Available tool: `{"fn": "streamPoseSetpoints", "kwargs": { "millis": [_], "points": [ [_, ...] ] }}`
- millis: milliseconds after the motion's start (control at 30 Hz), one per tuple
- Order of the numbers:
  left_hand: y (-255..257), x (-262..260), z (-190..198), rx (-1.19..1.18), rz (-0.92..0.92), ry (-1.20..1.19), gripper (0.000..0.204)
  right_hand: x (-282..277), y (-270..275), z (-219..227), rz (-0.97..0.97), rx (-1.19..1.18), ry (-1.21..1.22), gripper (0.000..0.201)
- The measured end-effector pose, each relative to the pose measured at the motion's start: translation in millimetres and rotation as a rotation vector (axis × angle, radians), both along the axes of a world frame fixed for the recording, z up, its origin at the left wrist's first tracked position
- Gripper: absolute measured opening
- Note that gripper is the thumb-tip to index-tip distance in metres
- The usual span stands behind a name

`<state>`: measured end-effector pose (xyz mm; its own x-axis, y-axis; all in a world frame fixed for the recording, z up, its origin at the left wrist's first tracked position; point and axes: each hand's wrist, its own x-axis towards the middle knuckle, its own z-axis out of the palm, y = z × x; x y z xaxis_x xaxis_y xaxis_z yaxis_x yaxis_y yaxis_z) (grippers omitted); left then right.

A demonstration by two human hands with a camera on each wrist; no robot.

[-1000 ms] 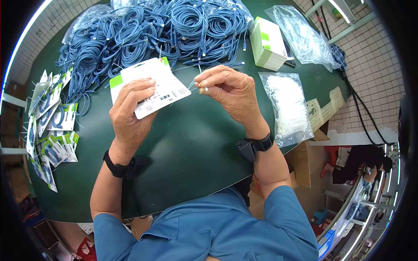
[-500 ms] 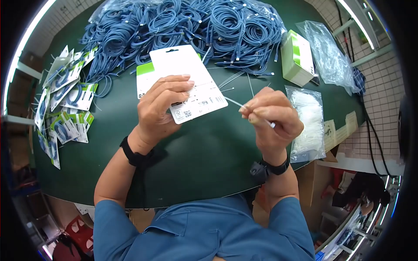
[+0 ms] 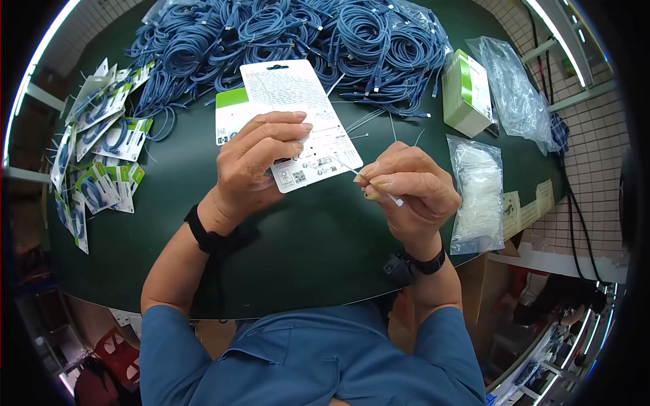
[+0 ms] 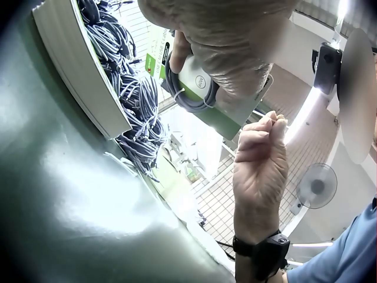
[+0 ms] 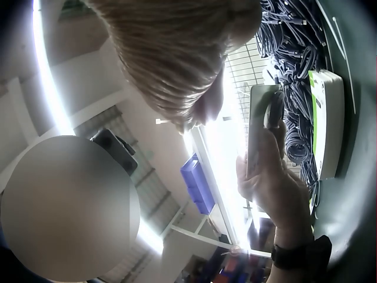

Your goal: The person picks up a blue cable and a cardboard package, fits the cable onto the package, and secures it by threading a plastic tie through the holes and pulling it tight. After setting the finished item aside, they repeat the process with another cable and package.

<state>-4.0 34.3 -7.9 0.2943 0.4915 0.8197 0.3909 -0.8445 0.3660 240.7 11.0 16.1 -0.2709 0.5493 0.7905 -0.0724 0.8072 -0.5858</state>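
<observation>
My left hand (image 3: 254,159) grips a white printed packaging card (image 3: 291,84), its text side facing up with the hang hole at the far end. Against the card's other face sits a coiled blue cable (image 4: 187,105), partly hidden by the fingers in the left wrist view. Right of the card's near corner, my right hand (image 3: 414,196) pinches a thin white cable tie (image 3: 398,201) between thumb and fingertips. The tie's head sticks out below the fingers, and its strip points toward the card. Several loose cable ties (image 3: 365,122) lie beyond the right hand.
Coiled blue cables (image 3: 264,27) are heaped along the back. Carded cables (image 3: 101,183) pile up at left. A stack of cards (image 3: 230,122) lies behind the held one. At right are a white-and-green stack (image 3: 464,101), a bag of cable ties (image 3: 477,203) and a clear bag (image 3: 518,95).
The right hand drew the cable tie out to the right of the card, then came back closer to its corner. The card has turned more upright in view. The head view has shifted.
</observation>
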Motion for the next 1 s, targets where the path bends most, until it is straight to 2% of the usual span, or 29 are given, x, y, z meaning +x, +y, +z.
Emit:
{"fn": "streamPoseSetpoints", "kwargs": {
  "millis": [700,1000],
  "points": [
    [-3.1,3.5,2.3,0.001,-0.02,0.02,0.033,-4.7,1.4,-2.7,0.012,-0.052,-0.007,0.021],
    [-13.7,10.4,8.0,-0.032,-0.031,0.022,0.036,-5.7,3.4,-1.0,-0.043,-0.046,-0.19,0.024]
  ]
}}
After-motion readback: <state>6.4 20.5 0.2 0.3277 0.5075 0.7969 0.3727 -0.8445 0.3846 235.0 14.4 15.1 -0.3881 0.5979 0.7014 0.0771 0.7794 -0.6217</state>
